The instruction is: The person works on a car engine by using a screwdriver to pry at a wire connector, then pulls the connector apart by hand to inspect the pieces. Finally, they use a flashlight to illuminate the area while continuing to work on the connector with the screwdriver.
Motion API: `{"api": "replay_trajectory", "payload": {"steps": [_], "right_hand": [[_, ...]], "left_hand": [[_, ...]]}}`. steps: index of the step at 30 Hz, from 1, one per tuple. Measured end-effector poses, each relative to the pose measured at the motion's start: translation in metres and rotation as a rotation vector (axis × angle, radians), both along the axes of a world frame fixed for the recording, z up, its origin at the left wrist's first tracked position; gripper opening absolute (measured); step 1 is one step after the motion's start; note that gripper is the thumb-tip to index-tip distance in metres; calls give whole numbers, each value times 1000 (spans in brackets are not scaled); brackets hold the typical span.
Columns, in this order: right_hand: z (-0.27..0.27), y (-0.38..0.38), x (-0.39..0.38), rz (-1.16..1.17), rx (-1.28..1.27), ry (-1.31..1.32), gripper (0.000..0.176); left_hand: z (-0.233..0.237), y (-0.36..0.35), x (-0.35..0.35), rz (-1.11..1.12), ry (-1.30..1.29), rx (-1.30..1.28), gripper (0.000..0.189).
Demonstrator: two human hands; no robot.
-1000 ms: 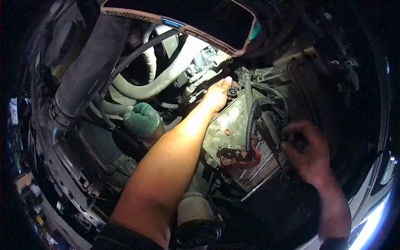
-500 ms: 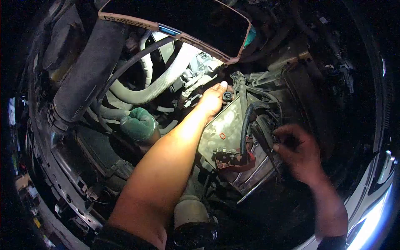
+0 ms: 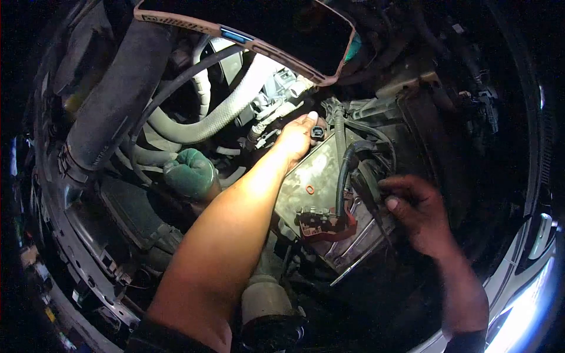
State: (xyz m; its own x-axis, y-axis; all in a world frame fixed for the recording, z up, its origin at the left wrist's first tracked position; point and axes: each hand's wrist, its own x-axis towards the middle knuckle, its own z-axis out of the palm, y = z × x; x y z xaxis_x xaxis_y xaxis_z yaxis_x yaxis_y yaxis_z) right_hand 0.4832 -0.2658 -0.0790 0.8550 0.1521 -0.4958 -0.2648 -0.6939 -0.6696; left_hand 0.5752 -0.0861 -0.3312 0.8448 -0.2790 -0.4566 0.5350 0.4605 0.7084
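My left hand (image 3: 296,140) reaches in over the engine bay, its fingers closed round a small black electrical connector (image 3: 318,133) whose open end faces up. Beneath that hand is the pale, scuffed top of the battery (image 3: 292,199), where a small orange-red seal ring (image 3: 310,189) lies. My right hand (image 3: 416,215) is in dim light to the right of the battery. Its thumb and forefinger are curled but apart, beside dark cables (image 3: 368,182), and I see nothing between them. A terminal block with a red cover (image 3: 329,234) sits on the battery's near side.
A phone in a tan case (image 3: 247,44) hangs across the top. Long metal tools (image 3: 356,265) lie along the battery's near edge. A green bunched cover (image 3: 191,173) caps a pipe at left. Beyond are a thick black hose (image 3: 112,97) and a pale sleeved hose (image 3: 220,120).
The view has shifted slightly, so most things sit a little further left. My right thumb and forefinger have moved slightly apart. My left hand keeps the connector in the same place.
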Motion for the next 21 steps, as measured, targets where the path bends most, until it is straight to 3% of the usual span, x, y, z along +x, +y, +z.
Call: {"api": "replay_trajectory", "payload": {"steps": [5,8,11,17,21], "right_hand": [[-4,-7,1,-125,253,201,30],[-5,-10,1,-135,257,238,31],[-1,-6,2,-35,138,109,32],[-3,-7,2,-179,263,211,33],[-2,-9,2,-143,278,209,33]], "left_hand": [[-3,-1,0,4,16,-26,33],[0,0,0,8,13,-21,35],[3,-1,0,12,9,16,37],[6,-1,0,4,-3,44,38],[-2,-2,1,0,-6,41,38]]}}
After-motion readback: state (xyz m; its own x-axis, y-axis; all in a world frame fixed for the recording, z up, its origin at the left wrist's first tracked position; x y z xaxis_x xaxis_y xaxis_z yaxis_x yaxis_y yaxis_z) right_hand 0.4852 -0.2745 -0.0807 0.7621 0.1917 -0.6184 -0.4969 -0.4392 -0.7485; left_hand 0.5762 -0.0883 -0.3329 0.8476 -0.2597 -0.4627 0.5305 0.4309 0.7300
